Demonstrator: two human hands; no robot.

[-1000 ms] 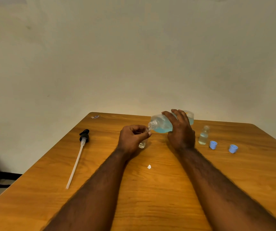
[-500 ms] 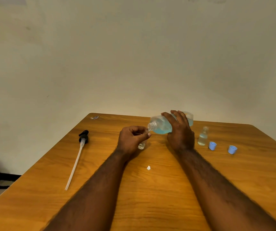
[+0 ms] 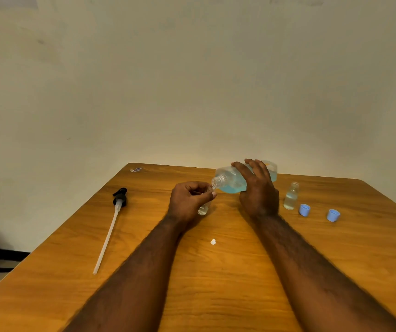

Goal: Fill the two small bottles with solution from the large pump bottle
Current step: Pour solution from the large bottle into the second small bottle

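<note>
Pump bottle (image 3: 230,184), wrapped in my right hand (image 3: 258,190) at twelve o'clock, has barely moved this past second, neck still tipped toward nine o'clock onto the small bottle (image 3: 203,208) my left hand (image 3: 188,202) grips, so I judge filling continues.

Left hand (image 3: 189,200) covers the held small bottle (image 3: 203,209) except its base; fill level unreadable. Right hand (image 3: 257,188) hides the midsection of the large bottle (image 3: 228,183). Far-corner scrap (image 3: 136,169) too small to identify
</note>
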